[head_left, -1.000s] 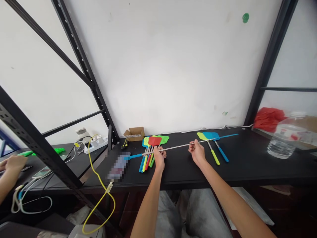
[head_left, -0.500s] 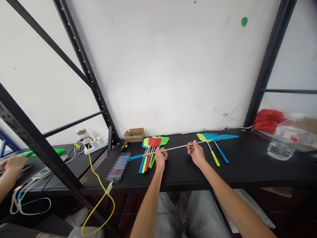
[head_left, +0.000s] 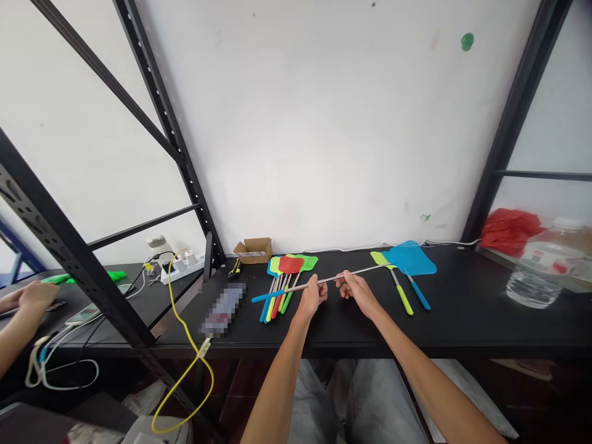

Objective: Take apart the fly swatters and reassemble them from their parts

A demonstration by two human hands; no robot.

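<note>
A fly swatter with a blue head, a thin metal rod and a blue handle spans sideways above the black table. My left hand is closed around its rod near the handle. Close beside it, my right hand pinches the same rod with thumb and fingers. Left of my hands lies a fanned row of several swatters with red, green, yellow and blue heads. A swatter with a yellow-green handle and another with a blue handle lie to the right, their heads partly covered by the held one.
A pixelated phone with a yellow cable lies at left. Behind it are a small cardboard box and a yellow-black cutter. A water bottle and red bag stand right. Another person's hand is far left.
The held swatter's head has turned from nearly edge-on to flat-facing. My right hand has moved left along the rod, closer to my left hand. The handle end has shifted right.
</note>
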